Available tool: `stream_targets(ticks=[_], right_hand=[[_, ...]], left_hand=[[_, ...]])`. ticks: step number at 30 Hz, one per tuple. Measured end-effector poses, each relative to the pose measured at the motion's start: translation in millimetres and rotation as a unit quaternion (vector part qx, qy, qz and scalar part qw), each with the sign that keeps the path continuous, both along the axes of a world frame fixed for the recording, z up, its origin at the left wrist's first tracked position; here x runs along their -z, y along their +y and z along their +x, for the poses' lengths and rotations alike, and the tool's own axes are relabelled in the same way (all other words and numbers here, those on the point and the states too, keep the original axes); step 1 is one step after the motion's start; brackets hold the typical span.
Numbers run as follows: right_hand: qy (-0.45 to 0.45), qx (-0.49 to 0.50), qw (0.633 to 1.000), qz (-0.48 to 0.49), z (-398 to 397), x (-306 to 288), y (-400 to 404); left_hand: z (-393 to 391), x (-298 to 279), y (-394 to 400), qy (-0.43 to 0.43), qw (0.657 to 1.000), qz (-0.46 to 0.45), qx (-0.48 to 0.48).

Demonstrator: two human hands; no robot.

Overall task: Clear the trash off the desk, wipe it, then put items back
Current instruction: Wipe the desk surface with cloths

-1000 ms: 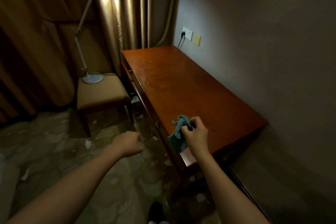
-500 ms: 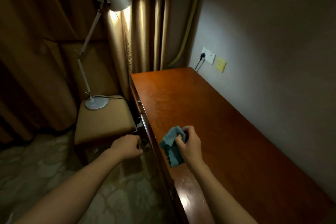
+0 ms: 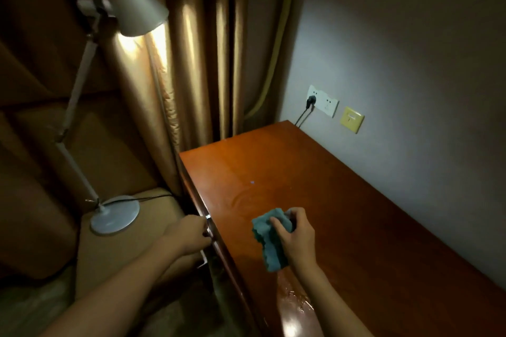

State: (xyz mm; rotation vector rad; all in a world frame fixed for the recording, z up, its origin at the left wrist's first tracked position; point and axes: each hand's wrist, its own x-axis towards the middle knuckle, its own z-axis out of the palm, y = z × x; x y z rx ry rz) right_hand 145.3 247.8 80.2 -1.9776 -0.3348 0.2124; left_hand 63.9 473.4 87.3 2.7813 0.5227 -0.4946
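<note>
One desk [image 3: 342,200]; one cloth [image 3: 269,241]; one lamp [image 3: 115,216]; two wall plates [image 3: 323,101].

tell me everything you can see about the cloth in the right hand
The cloth is teal, soft and thick, like microfibre, with a wavy edge. It is bunched, not spread flat. The right hand grips its upper part, and the rest trails toward the camera over the wooden desk, near the desk's left front edge. Whether it presses on the wood is unclear.

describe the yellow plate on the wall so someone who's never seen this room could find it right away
Start at the wooden desk against the grey wall and follow it to its far corner by the curtains. Just above the desktop there, two plates sit side by side. The yellow plate is the right one, square and cordless, while the white socket beside it has a black plug.
</note>
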Motion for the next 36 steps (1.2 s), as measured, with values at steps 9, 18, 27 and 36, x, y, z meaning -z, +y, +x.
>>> stream_targets(ticks=[9, 18, 27, 36], right_hand=[[0.081, 0.148, 0.984, -0.064, 84, 49, 23], [0.046, 0.175, 0.98, -0.085, 219, 70, 115], [0.003, 0.134, 0.985, -0.105, 331, 59, 177], [-0.077, 0.009, 0.936, -0.343, 359, 149, 200]], left_hand=[[135, 45, 29, 0.076, 0.99, -0.014, 0.117], [253, 67, 103, 0.066, 0.993, 0.004, 0.094], [351, 90, 137, 0.024, 0.994, -0.019, 0.108], [424, 149, 162, -0.04, 0.993, -0.007, 0.113]])
